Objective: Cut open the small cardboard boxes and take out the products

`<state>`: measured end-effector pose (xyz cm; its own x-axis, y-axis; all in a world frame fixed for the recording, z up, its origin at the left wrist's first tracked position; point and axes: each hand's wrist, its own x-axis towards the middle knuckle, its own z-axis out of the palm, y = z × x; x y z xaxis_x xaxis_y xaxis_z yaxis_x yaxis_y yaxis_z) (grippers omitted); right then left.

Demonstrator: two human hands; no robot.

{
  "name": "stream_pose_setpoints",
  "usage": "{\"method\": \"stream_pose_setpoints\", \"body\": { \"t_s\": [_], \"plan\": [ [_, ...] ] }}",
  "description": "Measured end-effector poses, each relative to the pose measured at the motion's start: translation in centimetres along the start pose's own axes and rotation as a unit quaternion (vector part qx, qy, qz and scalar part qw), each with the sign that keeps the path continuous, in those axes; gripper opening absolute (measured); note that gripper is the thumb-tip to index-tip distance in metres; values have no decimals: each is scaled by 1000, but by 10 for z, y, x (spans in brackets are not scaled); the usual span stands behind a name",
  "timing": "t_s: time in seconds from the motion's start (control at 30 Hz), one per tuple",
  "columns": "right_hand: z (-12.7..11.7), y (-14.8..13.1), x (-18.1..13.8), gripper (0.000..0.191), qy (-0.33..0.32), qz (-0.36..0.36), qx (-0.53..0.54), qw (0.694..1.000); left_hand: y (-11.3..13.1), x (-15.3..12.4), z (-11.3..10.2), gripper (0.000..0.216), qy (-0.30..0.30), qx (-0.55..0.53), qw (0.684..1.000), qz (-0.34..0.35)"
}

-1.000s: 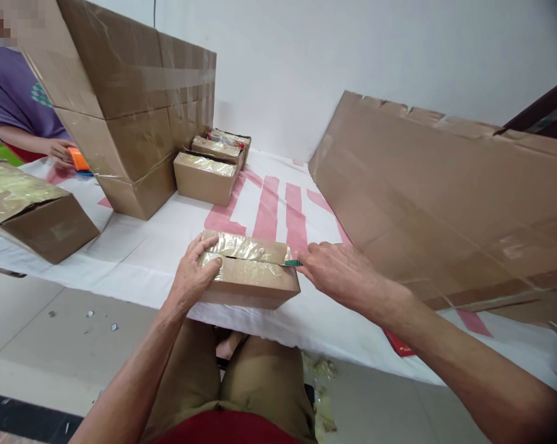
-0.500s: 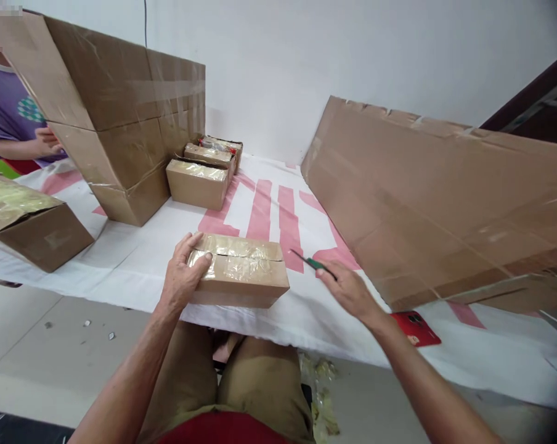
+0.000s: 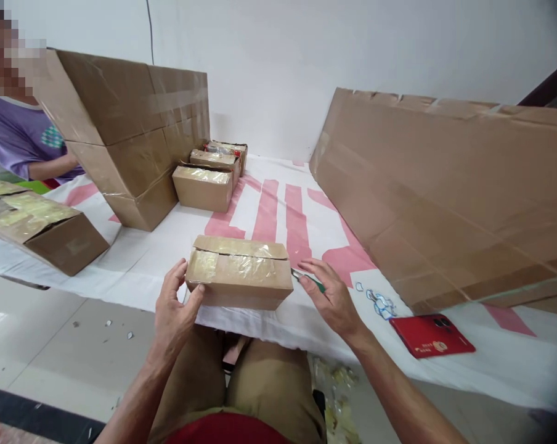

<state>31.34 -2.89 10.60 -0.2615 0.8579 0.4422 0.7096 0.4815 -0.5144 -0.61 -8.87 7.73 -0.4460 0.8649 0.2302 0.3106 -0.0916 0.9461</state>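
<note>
A small cardboard box [image 3: 246,293] lies in front of me near the table's front edge, clear tape over its top and a dark slit along the top seam. My left hand [image 3: 177,302] is at its left end, thumb against the front face and fingers by the end face. Beyond the opposite end, my right hand [image 3: 329,296] holds a small knife with a green handle [image 3: 321,287] between thumb and fingers. The knife's tip is close to the box's right end; I cannot tell if they touch.
Stacked cartons [image 3: 135,123] stand at the left, with smaller boxes [image 3: 202,188] beside them. Another taped box [image 3: 70,240] lies at far left. A large carton [image 3: 445,203] leans at the right, near a red phone [image 3: 433,336]. A person in a purple shirt [image 3: 15,135] sits behind the stack.
My left hand has slid off the box top to its left end. My right hand has moved in towards the box's right end, the knife now tucked closer into the fingers.
</note>
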Motion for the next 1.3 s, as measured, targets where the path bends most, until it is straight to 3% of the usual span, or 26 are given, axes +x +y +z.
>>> {"method": "stream_pose_setpoints", "body": {
  "t_s": [0.2,0.43,0.53,0.63,0.77,0.93,1.13,1.3],
  "plan": [
    [15,-42,5,22,53,-19,46,997,3,2,4,56,-24,-137,989,-57],
    [15,-55,-11,6,69,-49,77,993,-8,9,0,41,-33,-150,987,-48],
    [2,-61,-19,9,29,-102,67,992,-7,13,0,44,-26,-149,988,-37],
    [-11,-67,-17,29,-24,-120,98,988,-3,16,0,43,-39,-165,985,-35],
    [-15,-79,5,43,-99,-94,128,982,0,17,-1,40,-53,-169,984,-25],
    [-2,-91,43,48,-228,-97,48,968,-6,16,-4,29,-70,-178,982,-14],
    [14,-84,81,47,-163,-95,-110,976,-12,16,-7,24,-86,-198,976,7],
    [33,-66,92,51,-213,-58,-175,959,-12,16,-7,22,-90,-201,975,11]
  ]
}}
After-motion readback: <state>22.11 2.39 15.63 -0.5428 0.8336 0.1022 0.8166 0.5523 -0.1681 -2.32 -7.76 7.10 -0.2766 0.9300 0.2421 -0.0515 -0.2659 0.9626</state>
